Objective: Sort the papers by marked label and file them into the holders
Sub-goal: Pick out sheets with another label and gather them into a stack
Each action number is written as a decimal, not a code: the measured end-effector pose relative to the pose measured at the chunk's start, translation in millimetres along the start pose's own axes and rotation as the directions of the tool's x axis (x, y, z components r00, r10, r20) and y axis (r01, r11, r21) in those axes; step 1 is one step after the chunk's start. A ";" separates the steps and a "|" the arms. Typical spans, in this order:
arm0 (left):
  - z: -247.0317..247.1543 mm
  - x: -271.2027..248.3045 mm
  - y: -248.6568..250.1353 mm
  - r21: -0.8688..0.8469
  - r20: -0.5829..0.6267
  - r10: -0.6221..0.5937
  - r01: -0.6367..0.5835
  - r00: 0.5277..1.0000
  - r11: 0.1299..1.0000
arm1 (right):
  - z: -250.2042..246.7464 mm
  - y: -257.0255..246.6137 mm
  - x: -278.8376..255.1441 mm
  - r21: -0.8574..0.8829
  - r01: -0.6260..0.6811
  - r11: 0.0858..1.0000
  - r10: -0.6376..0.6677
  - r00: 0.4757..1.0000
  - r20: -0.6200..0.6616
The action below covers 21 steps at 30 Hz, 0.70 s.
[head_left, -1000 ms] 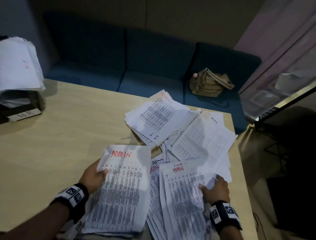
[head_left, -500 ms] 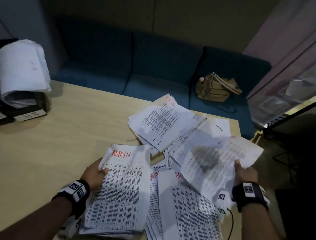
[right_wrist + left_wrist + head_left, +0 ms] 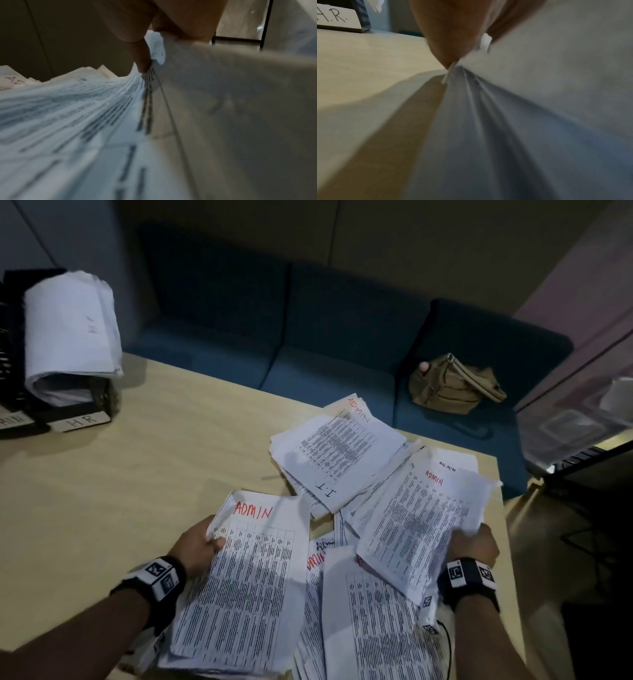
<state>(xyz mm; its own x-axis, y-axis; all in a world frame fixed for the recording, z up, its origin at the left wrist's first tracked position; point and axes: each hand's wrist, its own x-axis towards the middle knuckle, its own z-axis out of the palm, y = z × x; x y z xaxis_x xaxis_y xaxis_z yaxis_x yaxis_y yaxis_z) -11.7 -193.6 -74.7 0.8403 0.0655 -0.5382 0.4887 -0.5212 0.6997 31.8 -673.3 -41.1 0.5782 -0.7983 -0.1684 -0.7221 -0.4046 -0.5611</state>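
Observation:
My left hand grips the left edge of a stack of printed sheets headed ADMIN in red, lifted a little off the table; the left wrist view shows fingers pinching its fanned edges. My right hand holds a second ADMIN sheaf by its right edge, raised and tilted; its thumb presses the sheets. More ADMIN sheets lie loose beneath. A pile topped by an IT sheet lies farther back. A black holder labelled HR stands at the far left, stuffed with papers.
The wooden table ends just right of my right hand. A blue sofa runs behind the table, with a tan bag on its right seat. A glass partition stands at the right.
My right hand has picked a sheaf off the loose sheets, swung it out to the right, and now brings it back leftward with its ADMIN heading showing. The left hand still holds its stack.

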 end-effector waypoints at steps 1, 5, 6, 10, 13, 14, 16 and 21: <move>0.0 -0.2 0.6 -0.001 0.002 0.001 -0.001 1.000 1.000 | -3.5 -0.4 -1.1 0.026 0.028 0.999 -0.027 0.999 -0.027; -0.5 -1.6 4.7 0.024 0.004 0.027 -0.027 1.000 0.999 | -20.0 -9.5 -13.3 0.283 0.098 0.954 -0.062 0.989 -0.131; -0.8 -2.1 5.3 0.015 0.008 0.031 -0.031 0.999 0.999 | -24.7 -11.8 -17.5 0.331 0.120 0.936 -0.071 0.985 -0.156; -3.0 -3.2 5.0 0.014 0.029 0.038 -0.039 0.999 0.999 | -45.8 -26.2 -41.3 0.545 0.267 0.795 -0.158 0.958 -0.239; -4.6 -5.7 6.8 0.020 0.034 0.030 -0.031 0.999 0.999 | -62.8 -42.2 -50.8 0.619 0.413 0.668 -0.226 0.905 -0.359; -4.5 -6.3 7.3 0.018 0.031 0.025 -0.026 0.999 1.000 | -71.1 -49.9 -55.6 0.649 0.444 0.618 -0.228 0.891 -0.393; -4.0 -7.8 9.3 -0.013 0.009 0.007 -0.007 1.000 1.000 | -88.2 -66.0 -67.1 0.679 0.488 0.548 -0.243 0.870 -0.429; -10.3 -18.4 6.7 -0.117 -0.050 -0.061 0.054 0.997 0.992 | -96.9 -78.6 -93.3 0.683 0.478 0.553 -0.414 0.869 -0.272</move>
<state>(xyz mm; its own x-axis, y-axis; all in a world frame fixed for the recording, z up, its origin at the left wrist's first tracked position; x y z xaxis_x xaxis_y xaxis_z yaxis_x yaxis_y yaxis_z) -21.5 -189.5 -55.3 0.8198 0.1391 -0.5556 0.5578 -0.4140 0.7194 -2.2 -610.3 97.3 0.6978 -0.6474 0.3066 0.1360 -0.3005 -0.9440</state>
